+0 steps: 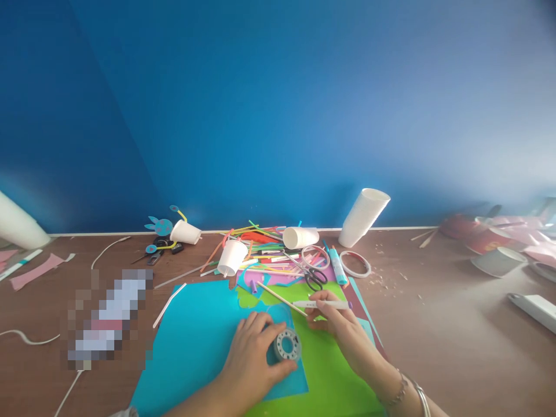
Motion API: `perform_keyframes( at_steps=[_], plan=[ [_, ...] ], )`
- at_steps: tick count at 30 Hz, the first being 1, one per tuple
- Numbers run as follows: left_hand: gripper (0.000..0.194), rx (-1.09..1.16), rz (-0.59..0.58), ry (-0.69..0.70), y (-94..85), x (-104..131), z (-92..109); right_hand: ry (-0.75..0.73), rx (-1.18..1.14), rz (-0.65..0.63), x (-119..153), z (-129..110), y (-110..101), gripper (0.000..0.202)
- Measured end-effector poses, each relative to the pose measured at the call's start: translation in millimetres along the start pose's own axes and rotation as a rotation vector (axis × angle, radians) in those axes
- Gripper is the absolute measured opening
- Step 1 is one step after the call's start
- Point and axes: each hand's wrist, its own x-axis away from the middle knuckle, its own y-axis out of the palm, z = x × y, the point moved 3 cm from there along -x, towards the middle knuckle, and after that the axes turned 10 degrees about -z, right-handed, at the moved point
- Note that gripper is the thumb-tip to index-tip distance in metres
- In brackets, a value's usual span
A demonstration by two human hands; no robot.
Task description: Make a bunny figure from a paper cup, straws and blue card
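Note:
My left hand (254, 353) is closed around a roll of tape (287, 345), which lies flat on a blue sheet of paper (186, 347). Between the fingers of my right hand (334, 321) is a white marker (324, 304) with a purple end, held nearly level above a green sheet (334, 370). A thin wooden stick (280, 297) slants toward my right fingertips; whether they touch it I cannot tell. A small purple cap (253, 286) rests at the paper's far edge. Dark-handled scissors (315, 279) lie just beyond my right hand.
Beyond the paper are heaped colourful straws (269, 263), a tipped white cup (300, 237), a light-blue tube (337, 266) and a tape ring (355, 264). A leaning cup stack (364, 217) stands by the blue wall. Another cup (232, 258) has straws attached. Paper bowls (498, 262) sit right.

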Motion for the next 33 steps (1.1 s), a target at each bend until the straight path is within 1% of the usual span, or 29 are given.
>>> perform_keyframes(
  at_steps=[3, 6, 9, 14, 16, 19, 22, 33],
  plan=[
    [0.054, 0.008, 0.026, 0.039, 1.7, 1, 0, 0.004, -0.076, -0.031, 1, 10, 2, 0.026],
    [0.053, -0.010, 0.042, 0.062, 1.6, 0, -1, 0.007, -0.082, -0.030, 2, 14, 5, 0.028],
    [0.053, -0.026, 0.049, 0.069, 0.3, 0, -1, -0.013, -0.021, -0.037, 5, 11, 8, 0.031],
    [0.058, -0.048, 0.025, 0.083, 0.4, 0, -3, -0.121, 0.151, -0.069, 8, 10, 12, 0.033],
    [0.056, -0.046, 0.021, 0.092, 1.2, 2, -4, -0.151, 0.201, -0.083, 8, 12, 13, 0.032],
    [0.052, -0.018, 0.012, 0.146, 3.1, 8, -2, -0.190, 0.242, -0.085, 8, 13, 13, 0.031],
    [0.054, 0.007, -0.034, 0.192, 6.5, 12, 0, -0.197, 0.258, -0.087, 8, 13, 13, 0.030],
    [0.053, 0.017, -0.068, 0.159, 8.5, 14, 3, -0.184, 0.267, -0.107, 9, 13, 15, 0.027]
  ],
)
